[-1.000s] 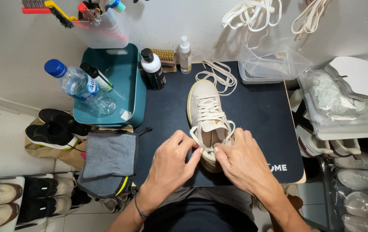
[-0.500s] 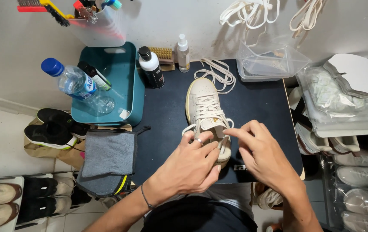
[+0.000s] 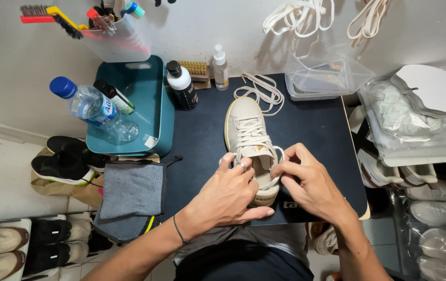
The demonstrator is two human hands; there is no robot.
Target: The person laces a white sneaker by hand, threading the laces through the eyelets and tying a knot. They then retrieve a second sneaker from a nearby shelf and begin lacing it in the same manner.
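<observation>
Head view: left hand (image 3: 231, 192) and right hand (image 3: 306, 182) pinch cream sneaker's (image 3: 249, 138) laces; blue-labelled bottle (image 3: 90, 106) in teal tub (image 3: 150, 109).

Teal tray (image 3: 153, 112) at left edge of dark mat (image 3: 316, 130), holding a tilted water bottle (image 3: 90, 106). Black-and-white bottle (image 3: 182, 86), brush (image 3: 196, 70) and spray bottle (image 3: 220, 66) along mat's far edge. Grey cloth (image 3: 132, 190) just below tray.

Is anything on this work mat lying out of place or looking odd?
One thing: a loose lace lies tangled beyond the sneaker's toe. The water bottle leans tilted in the teal bin.
</observation>
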